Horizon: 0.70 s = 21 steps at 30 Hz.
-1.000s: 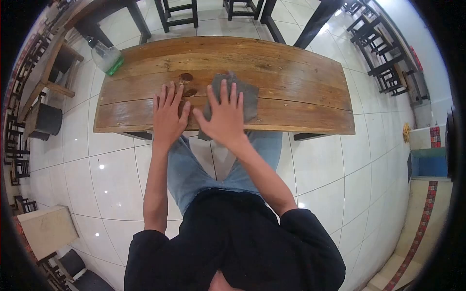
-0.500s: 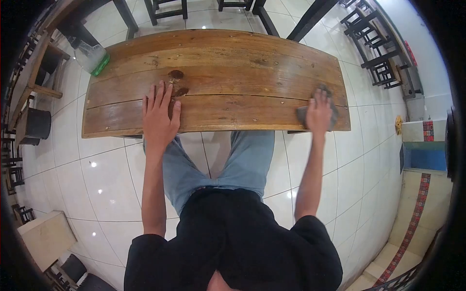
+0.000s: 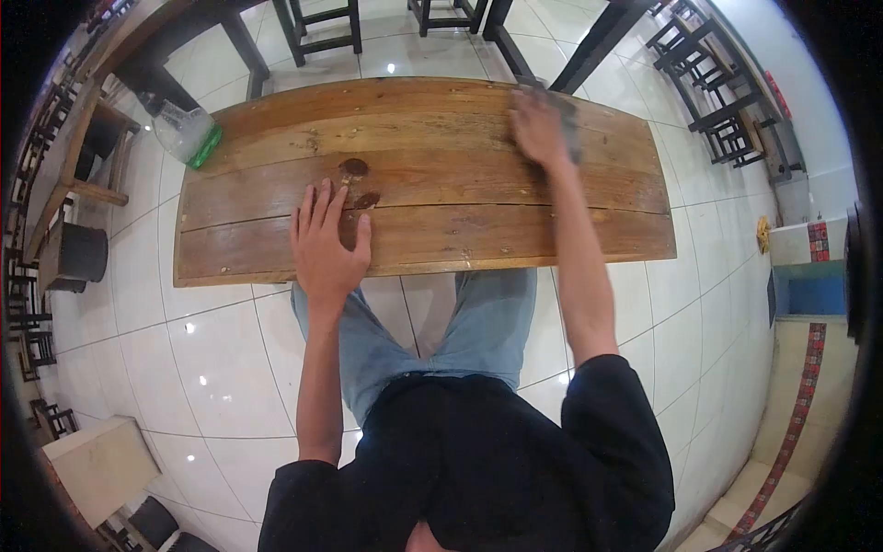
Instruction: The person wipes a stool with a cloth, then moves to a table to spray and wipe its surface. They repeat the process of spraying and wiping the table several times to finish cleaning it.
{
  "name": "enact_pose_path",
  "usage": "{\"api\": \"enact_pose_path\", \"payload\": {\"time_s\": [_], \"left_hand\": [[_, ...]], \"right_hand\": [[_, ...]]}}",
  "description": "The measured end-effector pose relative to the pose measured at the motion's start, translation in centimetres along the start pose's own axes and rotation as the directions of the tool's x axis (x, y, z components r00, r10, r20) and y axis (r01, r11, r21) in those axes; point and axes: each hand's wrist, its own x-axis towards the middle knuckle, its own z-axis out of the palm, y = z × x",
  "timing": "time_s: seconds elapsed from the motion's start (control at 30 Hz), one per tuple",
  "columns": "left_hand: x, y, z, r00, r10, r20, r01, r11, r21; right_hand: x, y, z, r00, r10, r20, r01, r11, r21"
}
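My left hand (image 3: pixel 329 253) lies flat on the wooden bench-like tabletop (image 3: pixel 441 179), its fingers spread near two dark knots in the planks. Toward the far edge, right of the middle, my right hand (image 3: pixel 540 131) presses a dark grey cloth (image 3: pixel 569 133) against the wood. The cloth is partly hidden under the palm and blurred by motion. At the far left corner stands a clear spray bottle (image 3: pixel 187 134) with green at its base, away from both hands.
Dark-framed stools (image 3: pixel 322 28) stand on the white tile floor (image 3: pixel 221 368) beyond the table. More stools and tables line the left and right sides. A pale box-like block (image 3: pixel 101 465) is at the lower left.
My right hand has swept the cloth from the near right end of the tabletop up and left to the far edge. My left hand stays on the same spot; the view has shifted slightly.
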Motion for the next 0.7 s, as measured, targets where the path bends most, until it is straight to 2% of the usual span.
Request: {"api": "enact_pose_path", "payload": {"time_s": [0.07, 0.13, 0.2, 0.23, 0.33, 0.47, 0.53, 0.6, 0.63, 0.7], "left_hand": [[0.0, -0.3, -0.2, 1.000, 0.011, 0.010, -0.011, 1.000, -0.002], [-0.1, -0.5, -0.1, 1.000, 0.011, 0.012, -0.010, 1.000, -0.003], [0.0, -0.2, -0.3, 1.000, 0.022, 0.014, -0.021, 0.999, -0.026], [0.0, -0.3, -0.4, 1.000, 0.020, 0.016, -0.019, 0.999, -0.032], [-0.1, -0.8, -0.2, 0.999, 0.030, 0.016, -0.030, 0.999, -0.046], [0.1, -0.5, 0.1, 1.000, 0.023, 0.018, -0.023, 0.999, -0.045], [0.0, -0.2, 0.1, 1.000, -0.017, 0.023, 0.018, 0.999, -0.038], [0.2, -0.2, 0.1, 1.000, -0.008, 0.026, 0.009, 0.999, -0.042], [0.1, -0.1, 0.0, 1.000, -0.009, 0.029, 0.010, 0.999, -0.044], [0.0, -0.1, 0.0, 1.000, -0.005, 0.031, 0.006, 0.999, -0.050]], "right_hand": [[1.6, -6.9, 0.1, 0.986, -0.167, -0.020, 0.168, 0.983, 0.079], [1.4, -11.5, 2.2, 0.940, -0.310, -0.144, 0.329, 0.934, 0.142], [1.4, -13.0, 2.9, 0.909, -0.378, -0.174, 0.403, 0.904, 0.145], [1.4, -11.8, 2.6, 0.913, -0.367, -0.176, 0.392, 0.910, 0.137], [2.6, -7.3, 1.9, 0.950, -0.293, -0.110, 0.309, 0.932, 0.190], [3.8, 5.6, 2.4, 0.992, 0.036, -0.122, -0.025, 0.995, 0.094], [2.7, 10.5, -0.1, 0.975, 0.211, -0.067, -0.201, 0.971, 0.129], [2.3, 15.6, -0.4, 0.923, 0.382, -0.044, -0.379, 0.923, 0.067], [1.6, 17.6, -0.9, 0.920, 0.389, -0.044, -0.385, 0.920, 0.066], [0.3, 20.6, -1.9, 0.861, 0.505, -0.057, -0.504, 0.863, 0.040]]}}
